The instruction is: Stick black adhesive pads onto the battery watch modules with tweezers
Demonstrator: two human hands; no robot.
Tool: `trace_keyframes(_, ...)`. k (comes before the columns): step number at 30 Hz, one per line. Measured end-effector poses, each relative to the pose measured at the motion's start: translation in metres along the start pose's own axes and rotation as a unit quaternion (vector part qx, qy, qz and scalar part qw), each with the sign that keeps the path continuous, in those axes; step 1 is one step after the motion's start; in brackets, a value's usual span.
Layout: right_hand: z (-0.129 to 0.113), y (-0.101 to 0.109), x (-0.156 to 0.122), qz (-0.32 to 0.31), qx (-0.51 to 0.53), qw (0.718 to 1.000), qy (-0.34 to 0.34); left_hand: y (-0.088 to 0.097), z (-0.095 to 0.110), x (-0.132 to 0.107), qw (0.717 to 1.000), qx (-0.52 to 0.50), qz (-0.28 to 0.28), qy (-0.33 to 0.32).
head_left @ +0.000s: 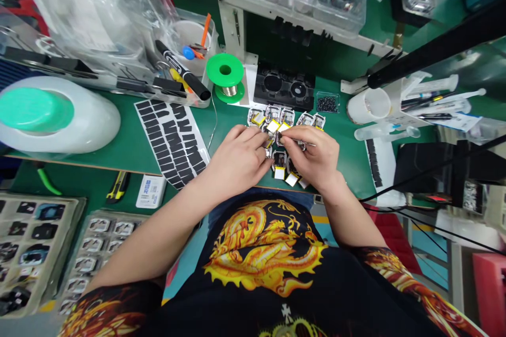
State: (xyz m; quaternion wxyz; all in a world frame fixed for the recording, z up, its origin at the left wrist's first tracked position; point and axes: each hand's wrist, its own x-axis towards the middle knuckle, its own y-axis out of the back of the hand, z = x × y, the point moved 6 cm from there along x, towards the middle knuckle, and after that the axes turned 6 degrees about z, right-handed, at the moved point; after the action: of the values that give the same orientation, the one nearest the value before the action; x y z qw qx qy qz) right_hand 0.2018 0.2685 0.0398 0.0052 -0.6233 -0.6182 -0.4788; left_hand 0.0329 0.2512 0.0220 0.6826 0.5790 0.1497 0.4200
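Several small silver watch-like housings [279,157] with white, yellow-edged battery packs [279,172] lie grouped on the green bench in front of me. My left hand [241,159] is closed, palm down, at the left side of this group, its fingertips on one small housing [269,140] with a yellow-edged part. From the right comes my right hand [314,154], thumb and forefinger pinched on a thin dark tool [281,138] whose tip is over the same spot. The fingers hide most of the contact, and the tool's exact kind is unclear.
A green solder spool [225,69], a black tray [284,87] and a small box of screws [328,102] stand behind. Left are a sheet of black strips [168,139] and a white bottle [90,121]; right, a white cup [368,106] and syringes [435,84]. Housing trays [106,216] sit lower left.
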Motion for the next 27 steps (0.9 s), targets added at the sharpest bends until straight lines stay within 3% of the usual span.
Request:
trace_keyframes(7, -0.005, 0.004, 0.005, 0.033, -0.006, 0.999, 0.034, -0.001, -0.001, 0.003, 1.0, -0.002, 0.009, -0.003)
trace_keyframes(15, -0.02, 0.038, 0.021, 0.125, 0.03, 0.992, -0.015, 0.003, 0.001, 0.001, 0.999, -0.004, 0.032, -0.017)
trace_keyframes(19, -0.009, 0.039, 0.01, 0.13, 0.096, 0.981, -0.111, 0.004, 0.004, -0.001, 0.998, -0.004, 0.051, -0.039)
trace_keyframes(23, 0.017, 0.039, -0.007, 0.161, 0.205, 0.934, -0.246, 0.004, 0.004, -0.001, 0.996, 0.004, 0.072, -0.047)
trace_keyframes(27, 0.028, 0.043, -0.012, 0.174, 0.281, 0.898, -0.291, 0.002, 0.003, 0.0, 0.995, 0.005, 0.084, -0.053)
